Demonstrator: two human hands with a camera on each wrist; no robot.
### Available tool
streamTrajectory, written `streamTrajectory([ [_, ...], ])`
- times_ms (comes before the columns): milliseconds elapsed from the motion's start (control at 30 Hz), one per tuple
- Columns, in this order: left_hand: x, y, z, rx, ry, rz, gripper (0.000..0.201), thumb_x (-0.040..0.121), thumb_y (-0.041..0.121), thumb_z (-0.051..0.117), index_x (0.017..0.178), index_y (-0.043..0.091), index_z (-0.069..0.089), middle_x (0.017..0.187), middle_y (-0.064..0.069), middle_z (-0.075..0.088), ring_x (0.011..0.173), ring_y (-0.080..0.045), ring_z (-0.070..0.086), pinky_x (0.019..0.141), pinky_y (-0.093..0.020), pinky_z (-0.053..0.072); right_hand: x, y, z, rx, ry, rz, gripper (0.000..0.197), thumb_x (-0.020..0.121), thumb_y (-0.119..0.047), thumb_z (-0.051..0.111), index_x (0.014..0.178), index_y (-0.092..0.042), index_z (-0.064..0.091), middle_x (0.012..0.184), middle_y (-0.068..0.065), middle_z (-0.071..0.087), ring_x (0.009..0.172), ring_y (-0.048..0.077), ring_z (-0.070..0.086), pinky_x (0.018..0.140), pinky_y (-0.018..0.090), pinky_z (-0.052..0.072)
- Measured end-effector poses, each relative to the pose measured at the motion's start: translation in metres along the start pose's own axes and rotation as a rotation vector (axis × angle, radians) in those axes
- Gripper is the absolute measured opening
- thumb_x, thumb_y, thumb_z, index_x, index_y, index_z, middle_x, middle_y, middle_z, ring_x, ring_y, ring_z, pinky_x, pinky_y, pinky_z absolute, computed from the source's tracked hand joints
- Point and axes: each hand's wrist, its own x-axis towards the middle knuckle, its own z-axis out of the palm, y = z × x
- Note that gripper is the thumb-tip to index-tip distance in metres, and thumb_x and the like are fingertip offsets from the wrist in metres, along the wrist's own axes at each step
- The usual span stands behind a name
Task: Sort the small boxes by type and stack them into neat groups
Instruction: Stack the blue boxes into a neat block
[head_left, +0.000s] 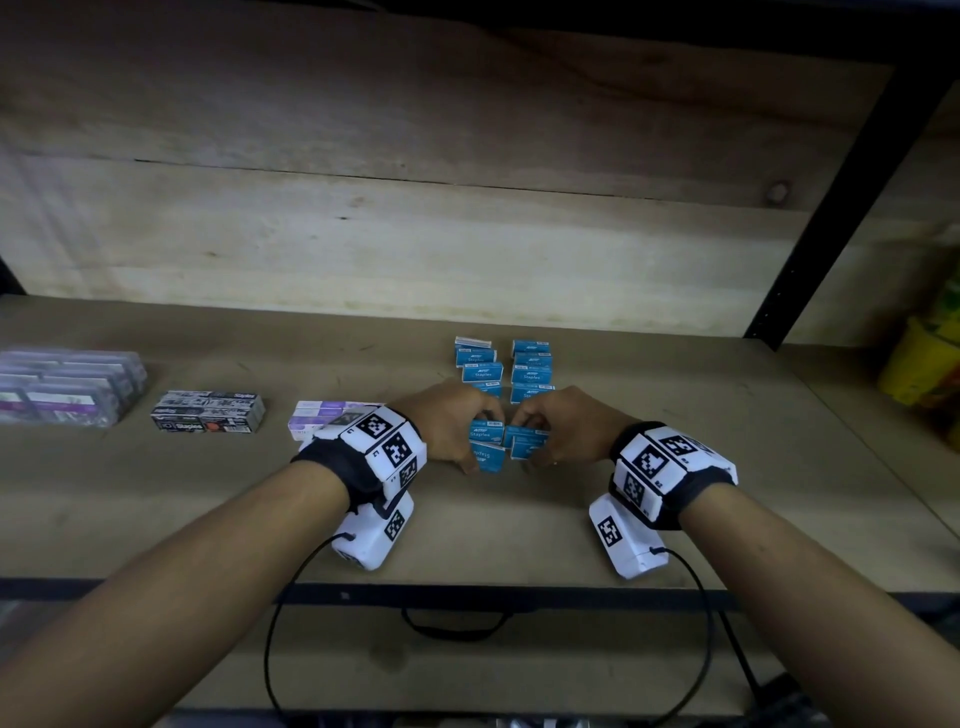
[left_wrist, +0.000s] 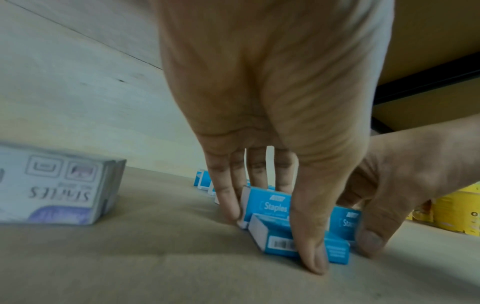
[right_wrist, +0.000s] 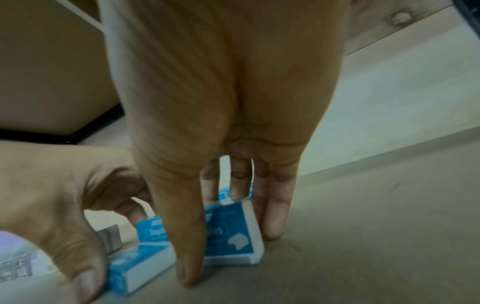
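Small blue staples boxes lie on the wooden shelf (head_left: 571, 519). My left hand (head_left: 460, 434) pinches a blue pair (head_left: 488, 448) between thumb and fingers; in the left wrist view one box (left_wrist: 270, 205) leans upright over a flat one (left_wrist: 278, 238). My right hand (head_left: 550, 434) pinches the neighbouring blue boxes (head_left: 529, 441), thumb in front and fingers behind the tilted box (right_wrist: 233, 232). Both hands nearly touch. Behind them lie two rows of blue boxes (head_left: 479, 364) (head_left: 531, 370).
Left of my hands lie white-and-purple staples boxes (head_left: 324, 415), a black-and-grey staples box (head_left: 208, 413) and clear purple-labelled packs (head_left: 67, 384). Yellow containers (head_left: 924, 364) stand beyond the black shelf post (head_left: 810, 244) at right. The plank back wall rises behind.
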Motion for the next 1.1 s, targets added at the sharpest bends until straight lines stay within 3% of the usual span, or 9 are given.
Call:
streamTrajectory([
  [133,-0.0012,-0.0012,-0.0003,-0.034,0.025,-0.005,0.058,0.067,0.022,0.084,0.120,0.021,0.061,0.117,0.003,0.066,0.101,-0.011,0.061,0.086,-0.024,0.048,-0.0002,-0.0005,-0.0002,-0.043,0.014,-0.029,0.038,0.075,-0.020,0.077,0.111,-0.016,0.065,0.113,0.001,0.068,0.101,0.015,0.062,0.088,0.029,0.051],
  [467,-0.0028,-0.0033,-0.0067,-0.032,0.019,0.023,0.046,0.077,0.026,0.077,0.121,0.017,0.064,0.116,-0.001,0.068,0.102,-0.014,0.063,0.093,-0.033,0.051,0.0012,0.0003,-0.0011,-0.070,0.027,-0.020,0.033,0.076,-0.021,0.074,0.108,-0.018,0.067,0.109,0.000,0.069,0.098,0.013,0.062,0.079,0.024,0.047],
  [667,0.0010,-0.0067,-0.0048,-0.046,0.070,0.017,0.035,0.087,0.020,0.068,0.121,0.014,0.065,0.118,-0.003,0.069,0.104,-0.012,0.065,0.086,-0.016,0.046,0.0006,-0.0002,-0.0018,-0.084,0.028,-0.016,0.034,0.075,-0.021,0.076,0.108,-0.018,0.067,0.109,0.000,0.069,0.098,0.013,0.062,0.080,0.024,0.048],
  [800,0.0010,-0.0062,-0.0024,-0.049,0.082,0.020,0.035,0.085,0.018,0.069,0.120,0.015,0.066,0.117,-0.002,0.069,0.103,-0.011,0.065,0.086,-0.017,0.048,0.0016,-0.0015,0.0005,-0.085,0.044,-0.023,0.033,0.075,-0.020,0.077,0.106,-0.016,0.067,0.108,0.001,0.069,0.096,0.014,0.062,0.079,0.024,0.047],
  [967,-0.0009,-0.0069,-0.0020,-0.073,0.058,0.013,0.044,0.077,0.009,0.072,0.120,0.016,0.066,0.115,0.000,0.070,0.099,-0.010,0.066,0.090,-0.025,0.053,0.0005,-0.0009,0.0009,-0.077,0.070,0.008,0.041,0.070,-0.020,0.080,0.108,-0.017,0.065,0.108,0.000,0.068,0.096,0.015,0.061,0.082,0.026,0.049],
  [1100,-0.0015,-0.0098,0.0010,-0.050,0.078,-0.046,0.044,0.074,0.017,0.078,0.116,0.022,0.066,0.109,0.003,0.069,0.092,-0.010,0.064,0.086,-0.028,0.054,-0.0016,0.0025,-0.0012,-0.082,0.058,0.034,0.043,0.068,-0.017,0.081,0.108,-0.018,0.065,0.107,-0.001,0.068,0.093,0.013,0.061,0.081,0.025,0.049],
])
